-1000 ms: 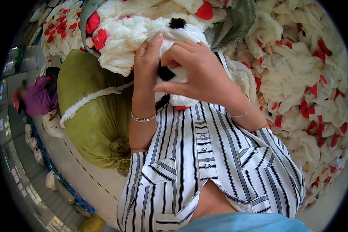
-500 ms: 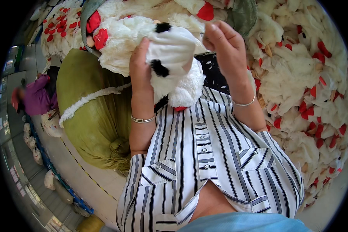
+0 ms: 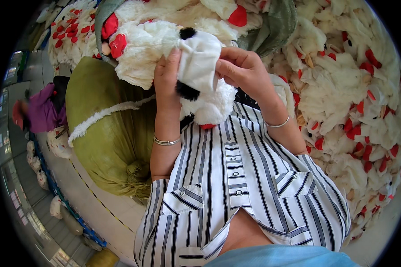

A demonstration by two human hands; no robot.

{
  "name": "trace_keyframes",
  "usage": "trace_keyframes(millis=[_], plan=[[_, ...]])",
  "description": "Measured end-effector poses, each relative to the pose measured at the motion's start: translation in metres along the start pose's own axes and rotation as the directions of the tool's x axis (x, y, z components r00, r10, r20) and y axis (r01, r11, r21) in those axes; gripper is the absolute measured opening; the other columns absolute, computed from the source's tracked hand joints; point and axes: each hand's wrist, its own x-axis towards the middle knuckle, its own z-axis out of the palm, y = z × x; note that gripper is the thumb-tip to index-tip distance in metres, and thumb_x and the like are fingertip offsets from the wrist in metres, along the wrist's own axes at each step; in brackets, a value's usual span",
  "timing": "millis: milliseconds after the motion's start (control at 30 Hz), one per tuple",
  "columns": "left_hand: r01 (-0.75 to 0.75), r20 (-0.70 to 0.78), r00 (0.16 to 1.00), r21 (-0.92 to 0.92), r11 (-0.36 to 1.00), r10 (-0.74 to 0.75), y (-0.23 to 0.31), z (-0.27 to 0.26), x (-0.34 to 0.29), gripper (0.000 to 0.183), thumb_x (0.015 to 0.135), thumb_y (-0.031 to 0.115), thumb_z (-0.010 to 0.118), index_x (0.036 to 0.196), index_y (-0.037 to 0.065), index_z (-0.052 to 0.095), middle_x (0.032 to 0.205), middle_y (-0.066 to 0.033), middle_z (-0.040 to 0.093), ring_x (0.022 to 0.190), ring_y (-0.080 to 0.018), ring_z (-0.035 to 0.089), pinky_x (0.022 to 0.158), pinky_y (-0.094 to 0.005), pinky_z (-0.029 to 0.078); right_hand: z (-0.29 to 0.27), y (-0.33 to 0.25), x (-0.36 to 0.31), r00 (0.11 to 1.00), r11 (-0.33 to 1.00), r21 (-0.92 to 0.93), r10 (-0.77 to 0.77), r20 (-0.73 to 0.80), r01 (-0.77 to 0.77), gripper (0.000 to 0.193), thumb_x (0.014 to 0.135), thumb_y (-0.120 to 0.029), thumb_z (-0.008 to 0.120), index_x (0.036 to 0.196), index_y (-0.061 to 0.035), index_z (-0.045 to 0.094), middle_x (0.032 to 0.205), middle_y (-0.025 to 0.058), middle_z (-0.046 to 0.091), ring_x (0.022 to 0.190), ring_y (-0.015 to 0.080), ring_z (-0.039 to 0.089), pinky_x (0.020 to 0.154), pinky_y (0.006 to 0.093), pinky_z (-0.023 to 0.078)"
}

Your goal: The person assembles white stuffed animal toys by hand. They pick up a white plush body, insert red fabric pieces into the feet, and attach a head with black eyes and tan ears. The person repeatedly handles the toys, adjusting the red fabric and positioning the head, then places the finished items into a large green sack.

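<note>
In front of my chest I hold a white plush toy piece (image 3: 198,62), its smooth white cloth side facing me. Black furry patches stick out at its upper and lower ends. Fluffy white fur with a small red part hangs below it, near my shirt. My left hand (image 3: 168,75) is closed on its left edge, thumb on the cloth. At the right edge, my right hand (image 3: 245,70) is closed with thumb and fingers pinching the cloth. Whether a needle or thread is in those fingers I cannot make out.
Ahead, a grey-green sack (image 3: 276,29) holds more white plush pieces (image 3: 140,49) with red parts. A large heap of similar pieces (image 3: 343,102) fills the right side. A full olive sack (image 3: 107,129) lies left. Farther left is another person in purple (image 3: 42,109).
My right hand has come down and left from above onto the right edge of the plush piece. My left hand has shifted slightly right and still holds it.
</note>
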Motion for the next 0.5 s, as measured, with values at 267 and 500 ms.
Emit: trace_keyframes(millis=[267,500], plan=[[-0.225,0.203,0.959,0.113,0.968,0.199,0.005,0.012,-0.014,0.029,0.093,0.024,0.064,0.112,0.001,0.064,0.1,-0.0018,0.067,0.087,-0.0073,0.06,0.077,-0.0223,0.049,0.005,-0.002,-0.003,0.984,0.959,0.227,0.152,0.089,-0.169,0.023,0.091,-0.018,0.054,0.088,0.0026,0.064,0.067,0.0057,0.061,0.049,0.0103,0.052,0.044,0.0232,0.039],[-0.798,0.148,0.475,0.489,0.354,0.867,0.13,0.01,0.05,0.022,0.084,0.015,0.072,0.096,-0.004,0.069,0.081,-0.0041,0.068,0.072,-0.0092,0.063,0.068,-0.0244,0.05,-0.09,-0.095,0.011,0.677,0.668,-0.156,-0.736,0.003,0.728,0.024,0.098,-0.016,0.049,0.108,0.0036,0.058,0.083,0.0104,0.062,0.067,0.017,0.057,0.056,0.0284,0.045]])
